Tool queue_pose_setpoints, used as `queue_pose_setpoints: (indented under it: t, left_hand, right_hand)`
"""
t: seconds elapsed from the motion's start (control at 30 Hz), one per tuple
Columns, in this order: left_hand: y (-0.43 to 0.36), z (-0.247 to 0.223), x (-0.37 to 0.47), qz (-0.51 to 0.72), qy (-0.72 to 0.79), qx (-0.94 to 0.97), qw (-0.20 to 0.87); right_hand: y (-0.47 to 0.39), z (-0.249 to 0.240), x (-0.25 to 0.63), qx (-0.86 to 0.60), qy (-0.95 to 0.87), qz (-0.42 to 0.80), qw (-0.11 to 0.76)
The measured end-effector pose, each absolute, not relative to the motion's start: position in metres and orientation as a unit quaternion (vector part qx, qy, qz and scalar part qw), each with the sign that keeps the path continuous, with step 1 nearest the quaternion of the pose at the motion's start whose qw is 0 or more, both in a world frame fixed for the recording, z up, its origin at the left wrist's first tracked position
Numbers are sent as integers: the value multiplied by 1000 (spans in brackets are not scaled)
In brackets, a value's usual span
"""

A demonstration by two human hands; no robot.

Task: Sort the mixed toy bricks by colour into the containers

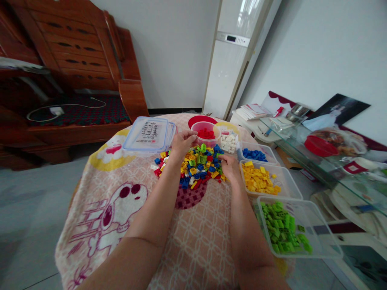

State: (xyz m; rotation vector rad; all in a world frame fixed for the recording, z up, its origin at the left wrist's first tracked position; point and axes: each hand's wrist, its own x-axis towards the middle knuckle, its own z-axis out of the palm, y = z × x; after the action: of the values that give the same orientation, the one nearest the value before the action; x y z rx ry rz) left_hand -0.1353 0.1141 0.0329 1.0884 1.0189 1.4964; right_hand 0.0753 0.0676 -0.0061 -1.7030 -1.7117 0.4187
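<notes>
A heap of mixed coloured bricks [199,161] lies mid-table. My left hand [184,141] is at the left rim of a round tub [218,139] of red bricks, its fingers bent together; what they hold, if anything, is too small to tell. At the heap's right edge, my right hand [229,165] has thumb and finger closed on a small green brick [220,156]. White bricks [229,143] lie beside the tub. Clear boxes on the right hold blue bricks [254,155], yellow bricks [260,179] and green bricks [282,227].
Box lids [146,135] are stacked at the table's back left. A patterned cloth [199,241] covers the round table. A glass-topped stand [320,161] with bowls and bags is on the right. Behind at left stands a wooden bench [75,52].
</notes>
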Motion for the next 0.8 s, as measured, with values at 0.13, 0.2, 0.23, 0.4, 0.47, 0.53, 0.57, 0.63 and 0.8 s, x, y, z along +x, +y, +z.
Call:
queue_pose_setpoints:
  t: [0.13, 0.2, 0.23, 0.4, 0.47, 0.53, 0.57, 0.63, 0.8]
  left_hand:
    - [115, 33, -136, 614, 423, 450, 492]
    - [114, 33, -136, 615, 421, 452, 491]
    - [114, 33, -136, 615, 420, 452, 490]
    - [113, 33, -136, 615, 420, 448, 494]
    - [114, 33, -136, 615, 420, 446, 496]
    - [114, 33, -136, 617, 417, 446, 497]
    - [114, 33, -136, 617, 416, 447, 496]
    - [114, 32, -135, 618, 415, 448, 496]
    - [113, 33, -135, 614, 422, 447, 496]
  right_hand:
    - [70, -5, 83, -658, -621, 130, 405]
    - [72, -3, 89, -673, -585, 99, 440]
    - [73, -3, 92, -681, -565, 82, 458]
    - [73, -2, 107, -708, -477, -10, 521]
    - [71, -1, 109, -715, -465, -18, 522]
    - [70, 3, 108, -719, -471, 0, 512]
    - [70, 4, 106, -718, -479, 15, 504]
    - [69, 7, 101, -713, -503, 41, 488]
    - [68, 5, 82, -686, -583, 97, 425]
